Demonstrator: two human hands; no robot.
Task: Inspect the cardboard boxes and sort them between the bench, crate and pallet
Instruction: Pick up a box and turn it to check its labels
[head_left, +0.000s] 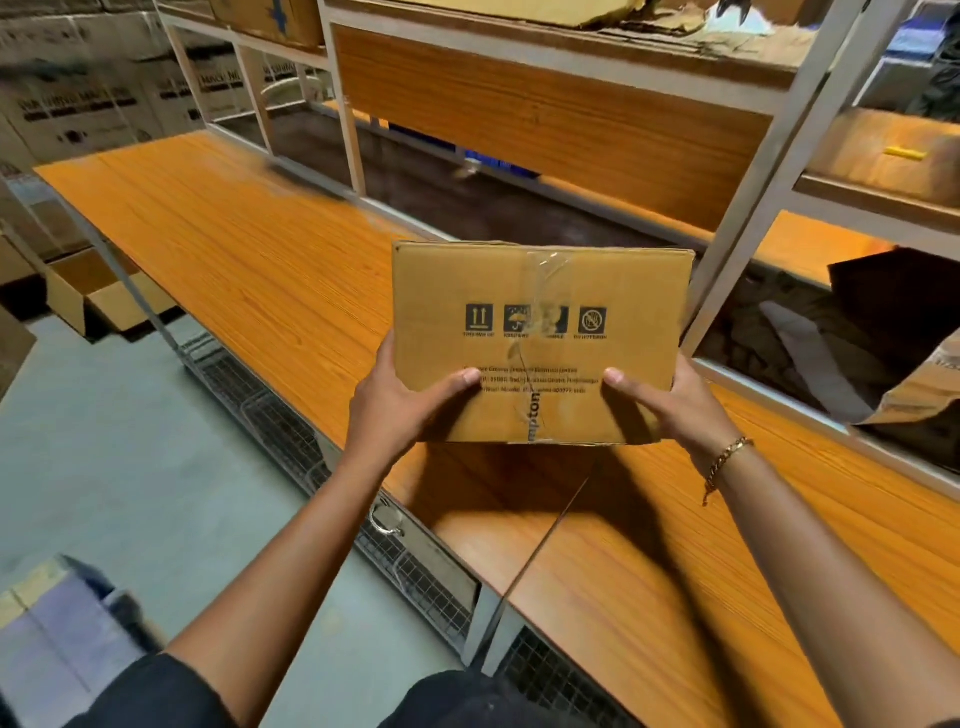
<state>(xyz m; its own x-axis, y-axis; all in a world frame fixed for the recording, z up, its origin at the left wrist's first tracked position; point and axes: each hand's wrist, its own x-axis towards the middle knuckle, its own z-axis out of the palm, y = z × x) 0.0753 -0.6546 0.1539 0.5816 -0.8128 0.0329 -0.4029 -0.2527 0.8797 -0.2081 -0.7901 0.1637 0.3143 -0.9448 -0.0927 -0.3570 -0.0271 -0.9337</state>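
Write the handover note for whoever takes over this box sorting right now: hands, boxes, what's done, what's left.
Left hand: grips the cardboard box at its lower left corner, thumb on the printed face.
Right hand: grips the lower right corner the same way.
Box: held off the bench, printed face toward the camera, tape wrinkled and scuffed.
Done: this box is in hand for inspection.
Left: judge it, then set it on bench, crate or pallet; crate and pallet not clearly in view.
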